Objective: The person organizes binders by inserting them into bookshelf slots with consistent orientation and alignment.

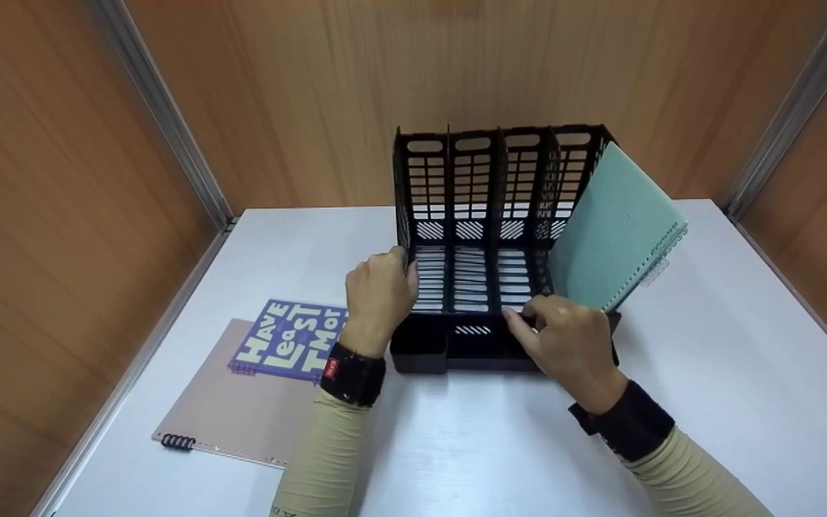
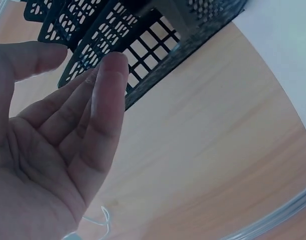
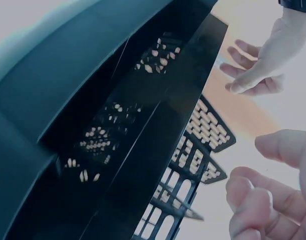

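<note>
Closest in, the pinkish notebook (image 1: 227, 406) lies flat with the purple notebook (image 1: 288, 337) partly on top, and the left sleeve (image 1: 327, 445) passes over the right side. A low elbow could drag both, I reckon.

Next up is the right hand (image 1: 571, 348) at the front of the black organizer (image 1: 419, 355): thumb apart, fingers loosely bent, pinching nothing I can make out. The left hand (image 1: 379, 294) is by the organizer's left side, relaxed, thumb well off the fingers, no grip either. Can't tell if either one's actually touching plastic. With nobody clamping it, a bump could probably skid the thing across the white table (image 1: 456, 445).

My real worry is the green notebook (image 1: 618, 222). Looks like it's in the rightmost compartment, tilted right, spiral edge sticking out. Those right knuckles sit just beside its lower corner, so lifting carelessly might clip it and tip it out sideways.
</note>
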`<action>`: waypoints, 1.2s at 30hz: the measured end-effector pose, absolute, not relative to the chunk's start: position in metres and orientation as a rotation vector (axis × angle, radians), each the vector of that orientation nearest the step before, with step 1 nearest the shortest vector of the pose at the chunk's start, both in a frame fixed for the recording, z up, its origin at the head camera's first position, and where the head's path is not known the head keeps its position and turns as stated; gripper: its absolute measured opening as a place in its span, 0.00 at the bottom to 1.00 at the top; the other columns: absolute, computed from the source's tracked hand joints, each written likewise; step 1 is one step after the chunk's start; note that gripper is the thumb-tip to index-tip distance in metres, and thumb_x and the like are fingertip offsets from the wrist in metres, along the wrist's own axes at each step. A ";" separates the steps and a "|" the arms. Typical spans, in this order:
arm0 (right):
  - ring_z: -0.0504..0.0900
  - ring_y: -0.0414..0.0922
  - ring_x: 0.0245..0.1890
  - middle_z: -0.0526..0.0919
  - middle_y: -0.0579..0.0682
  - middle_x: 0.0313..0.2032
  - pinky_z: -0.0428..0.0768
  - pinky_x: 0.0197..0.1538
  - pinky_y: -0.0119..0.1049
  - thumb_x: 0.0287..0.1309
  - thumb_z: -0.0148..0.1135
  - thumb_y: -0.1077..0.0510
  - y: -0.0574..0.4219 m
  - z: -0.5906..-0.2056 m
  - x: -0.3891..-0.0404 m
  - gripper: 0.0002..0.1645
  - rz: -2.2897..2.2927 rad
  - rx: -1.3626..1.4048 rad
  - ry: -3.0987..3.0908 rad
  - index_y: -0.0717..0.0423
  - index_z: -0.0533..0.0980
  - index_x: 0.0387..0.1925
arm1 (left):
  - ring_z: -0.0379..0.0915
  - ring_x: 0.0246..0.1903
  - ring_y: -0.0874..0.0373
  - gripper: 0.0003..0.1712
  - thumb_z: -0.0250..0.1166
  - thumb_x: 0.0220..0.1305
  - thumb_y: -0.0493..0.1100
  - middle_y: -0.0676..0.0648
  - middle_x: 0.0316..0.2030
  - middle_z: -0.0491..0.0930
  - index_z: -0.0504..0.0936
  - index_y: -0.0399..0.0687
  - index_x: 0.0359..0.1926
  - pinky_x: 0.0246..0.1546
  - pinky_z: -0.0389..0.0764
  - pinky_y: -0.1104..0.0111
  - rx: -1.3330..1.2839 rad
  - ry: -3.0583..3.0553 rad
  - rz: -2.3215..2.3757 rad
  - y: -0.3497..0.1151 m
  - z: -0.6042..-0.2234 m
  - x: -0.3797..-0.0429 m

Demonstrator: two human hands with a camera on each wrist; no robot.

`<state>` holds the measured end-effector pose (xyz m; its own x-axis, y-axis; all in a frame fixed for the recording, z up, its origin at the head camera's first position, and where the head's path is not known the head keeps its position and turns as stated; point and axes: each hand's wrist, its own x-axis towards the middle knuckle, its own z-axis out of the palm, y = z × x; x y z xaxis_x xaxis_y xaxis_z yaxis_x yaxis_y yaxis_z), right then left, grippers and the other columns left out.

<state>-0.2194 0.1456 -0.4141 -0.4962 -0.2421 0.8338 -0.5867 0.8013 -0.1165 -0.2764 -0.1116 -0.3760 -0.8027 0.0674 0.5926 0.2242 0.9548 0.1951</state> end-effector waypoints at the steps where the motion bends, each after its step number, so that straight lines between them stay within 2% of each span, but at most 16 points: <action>1: 0.69 0.39 0.11 0.77 0.46 0.14 0.66 0.13 0.33 0.53 0.78 0.52 0.143 -0.414 -0.219 0.16 0.486 0.621 -2.093 0.57 0.82 0.21 | 0.84 0.26 0.39 0.13 0.69 0.66 0.46 0.36 0.29 0.87 0.86 0.38 0.36 0.24 0.81 0.48 -0.202 -2.494 -0.325 -0.115 -0.377 -0.275; 9: 0.73 0.38 0.12 0.80 0.45 0.17 0.71 0.14 0.31 0.53 0.78 0.54 0.113 -0.418 -0.212 0.14 0.516 0.736 -2.059 0.56 0.82 0.22 | 0.84 0.27 0.38 0.13 0.69 0.64 0.45 0.35 0.30 0.87 0.87 0.37 0.38 0.25 0.82 0.47 -0.155 -2.559 -0.273 -0.149 -0.381 -0.268; 15: 0.66 0.35 0.12 0.75 0.43 0.15 0.67 0.13 0.29 0.53 0.78 0.53 0.082 -0.422 -0.206 0.15 0.565 0.816 -2.021 0.54 0.80 0.21 | 0.83 0.24 0.39 0.12 0.69 0.65 0.43 0.34 0.29 0.87 0.87 0.35 0.38 0.23 0.82 0.49 -0.189 -2.574 -0.254 -0.176 -0.388 -0.265; 22: 0.66 0.34 0.13 0.74 0.43 0.16 0.64 0.14 0.28 0.53 0.78 0.52 0.039 -0.431 -0.197 0.16 0.605 0.925 -2.023 0.54 0.79 0.22 | 0.82 0.22 0.46 0.14 0.69 0.66 0.41 0.36 0.31 0.88 0.87 0.34 0.46 0.22 0.82 0.56 -0.278 -2.616 -0.342 -0.226 -0.396 -0.257; 25: 0.63 0.33 0.14 0.72 0.42 0.15 0.63 0.14 0.27 0.52 0.79 0.51 0.020 -0.433 -0.193 0.18 0.599 0.962 -2.032 0.53 0.78 0.21 | 0.84 0.25 0.45 0.13 0.69 0.66 0.40 0.37 0.32 0.88 0.87 0.34 0.45 0.24 0.83 0.56 -0.334 -2.616 -0.364 -0.247 -0.403 -0.253; 29: 0.66 0.33 0.15 0.74 0.43 0.17 0.65 0.16 0.27 0.54 0.78 0.49 -0.002 -0.434 -0.190 0.18 0.598 1.013 -2.053 0.53 0.78 0.23 | 0.85 0.29 0.45 0.12 0.70 0.65 0.40 0.38 0.35 0.88 0.88 0.35 0.45 0.29 0.84 0.56 -0.394 -2.650 -0.403 -0.266 -0.415 -0.247; 36: 0.72 0.36 0.16 0.79 0.44 0.20 0.72 0.18 0.30 0.59 0.74 0.47 -0.028 -0.437 -0.189 0.18 0.599 1.042 -2.115 0.55 0.79 0.27 | 0.86 0.42 0.42 0.20 0.74 0.63 0.45 0.37 0.46 0.87 0.87 0.38 0.52 0.41 0.85 0.51 -0.410 -2.779 -0.434 -0.287 -0.420 -0.234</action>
<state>-0.1893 -0.0282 -0.4366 -0.4365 -0.4950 0.7513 -0.8155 0.5704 -0.0980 -0.2343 -0.2867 -0.4198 -0.9148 0.2311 0.3313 0.3211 0.9137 0.2491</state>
